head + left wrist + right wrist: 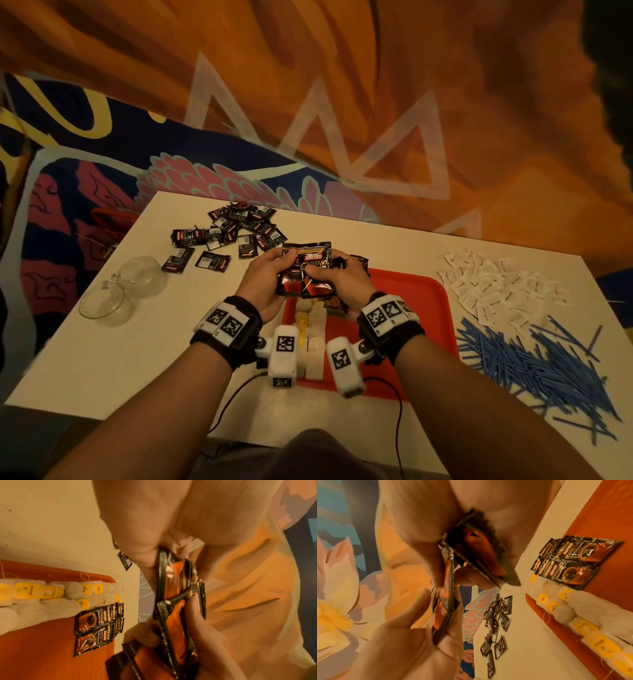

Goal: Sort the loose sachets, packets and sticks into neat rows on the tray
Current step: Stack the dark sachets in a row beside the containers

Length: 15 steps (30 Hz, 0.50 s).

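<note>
Both hands, left (263,284) and right (346,284), clamp one coffee stack (305,270) above the tray (411,308), probably squaring it to lay beside the teabags (51,592)

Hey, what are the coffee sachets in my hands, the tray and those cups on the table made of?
Coffee sachets: likely glossy foil or plastic film, given the crinkles and sharp glints. Tray: probably moulded plastic, uniformly red with rounded corners. Cups: clear glass or clear plastic; the table shows through, which one is unclear.
</note>
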Each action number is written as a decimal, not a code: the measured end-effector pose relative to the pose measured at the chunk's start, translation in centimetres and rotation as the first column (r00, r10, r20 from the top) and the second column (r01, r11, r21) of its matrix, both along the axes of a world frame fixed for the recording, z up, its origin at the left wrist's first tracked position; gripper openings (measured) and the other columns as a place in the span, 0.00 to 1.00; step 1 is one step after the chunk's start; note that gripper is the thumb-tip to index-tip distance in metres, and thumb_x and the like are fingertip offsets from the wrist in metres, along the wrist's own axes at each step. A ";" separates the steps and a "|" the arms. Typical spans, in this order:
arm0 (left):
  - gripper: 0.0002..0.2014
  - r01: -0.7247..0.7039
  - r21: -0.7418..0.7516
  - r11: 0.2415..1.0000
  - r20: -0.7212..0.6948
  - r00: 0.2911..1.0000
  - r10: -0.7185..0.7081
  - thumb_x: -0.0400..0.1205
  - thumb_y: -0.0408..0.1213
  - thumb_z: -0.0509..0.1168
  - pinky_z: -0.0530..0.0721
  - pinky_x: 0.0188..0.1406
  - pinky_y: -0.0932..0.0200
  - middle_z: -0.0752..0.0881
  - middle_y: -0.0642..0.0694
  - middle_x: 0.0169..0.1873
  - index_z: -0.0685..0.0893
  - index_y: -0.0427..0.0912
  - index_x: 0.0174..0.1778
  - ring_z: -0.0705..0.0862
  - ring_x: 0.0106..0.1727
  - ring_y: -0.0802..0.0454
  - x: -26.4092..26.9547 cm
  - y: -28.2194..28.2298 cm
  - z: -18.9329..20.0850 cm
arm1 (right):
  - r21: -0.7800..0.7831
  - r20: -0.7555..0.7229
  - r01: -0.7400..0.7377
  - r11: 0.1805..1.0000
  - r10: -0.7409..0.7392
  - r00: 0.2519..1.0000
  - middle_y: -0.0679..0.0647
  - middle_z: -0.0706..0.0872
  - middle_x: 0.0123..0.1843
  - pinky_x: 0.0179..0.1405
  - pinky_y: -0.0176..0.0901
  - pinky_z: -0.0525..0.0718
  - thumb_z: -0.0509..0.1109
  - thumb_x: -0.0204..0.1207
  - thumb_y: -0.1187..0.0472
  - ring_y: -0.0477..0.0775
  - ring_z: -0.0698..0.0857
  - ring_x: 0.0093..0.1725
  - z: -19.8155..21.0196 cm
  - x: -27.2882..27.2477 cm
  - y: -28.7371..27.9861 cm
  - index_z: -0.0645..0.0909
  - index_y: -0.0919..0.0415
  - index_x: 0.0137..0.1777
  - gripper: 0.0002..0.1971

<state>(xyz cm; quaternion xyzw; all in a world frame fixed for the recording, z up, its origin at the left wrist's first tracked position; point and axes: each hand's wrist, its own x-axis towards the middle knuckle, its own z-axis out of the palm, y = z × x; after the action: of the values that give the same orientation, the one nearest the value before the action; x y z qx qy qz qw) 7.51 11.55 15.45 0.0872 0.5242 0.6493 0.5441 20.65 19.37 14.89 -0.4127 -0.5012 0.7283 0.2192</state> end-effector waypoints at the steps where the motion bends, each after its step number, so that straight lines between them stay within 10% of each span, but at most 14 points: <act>1: 0.05 -0.022 -0.019 1.000 -0.005 1.000 0.022 0.86 0.31 0.63 0.88 0.41 0.51 0.90 0.38 0.47 0.83 0.36 0.54 0.89 0.44 0.45 -0.2 0.0 -0.1 | -0.010 0.014 0.016 1.000 -0.016 1.000 0.64 0.91 0.50 0.36 0.51 0.86 0.80 0.70 0.65 0.68 0.90 0.42 -0.2 0.1 0.2 0.85 0.61 0.54 0.14; 3: 0.05 -0.065 -0.053 0.996 -0.044 0.997 0.063 0.86 0.29 0.62 0.88 0.35 0.54 0.89 0.39 0.43 0.83 0.36 0.53 0.89 0.39 0.47 -0.6 0.1 -0.3 | -0.024 0.012 0.059 0.998 -0.059 0.998 0.67 0.90 0.50 0.47 0.65 0.85 0.77 0.69 0.69 0.73 0.89 0.47 -0.7 0.2 0.4 0.85 0.60 0.53 0.13; 8: 0.04 -0.090 -0.065 0.994 -0.099 0.992 0.083 0.85 0.29 0.65 0.86 0.32 0.59 0.90 0.43 0.41 0.84 0.36 0.52 0.90 0.35 0.53 -1.0 0.0 -0.4 | -0.131 -0.095 0.125 0.983 -0.138 0.986 0.65 0.87 0.48 0.44 0.58 0.86 0.57 0.73 0.85 0.60 0.88 0.41 -0.7 0.6 0.7 0.79 0.62 0.52 0.20; 11: 0.04 -0.025 -0.046 0.999 -0.111 0.994 0.020 0.84 0.30 0.67 0.86 0.40 0.55 0.91 0.41 0.43 0.87 0.36 0.51 0.90 0.41 0.49 -0.4 0.2 -0.4 | -0.120 -0.137 0.127 0.985 -0.143 0.980 0.62 0.85 0.48 0.43 0.55 0.86 0.69 0.82 0.65 0.54 0.84 0.39 -0.7 0.3 0.5 0.81 0.52 0.62 0.12; 15: 0.05 -0.019 -0.045 0.999 -0.214 0.977 0.009 0.79 0.27 0.72 0.87 0.37 0.55 0.90 0.40 0.38 0.84 0.36 0.48 0.89 0.37 0.47 1.4 0.7 -0.3 | -0.197 -0.138 0.005 0.980 -0.033 0.990 0.65 0.88 0.60 0.53 0.59 0.89 0.74 0.74 0.47 0.65 0.89 0.56 -0.1 -0.8 0.0 0.80 0.54 0.68 0.24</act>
<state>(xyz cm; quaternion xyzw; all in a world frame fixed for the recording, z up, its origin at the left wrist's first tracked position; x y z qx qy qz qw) 8.88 12.27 15.12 0.1401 0.5955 0.6275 0.4817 19.90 19.33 14.81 -0.3849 -0.4062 0.7993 0.2190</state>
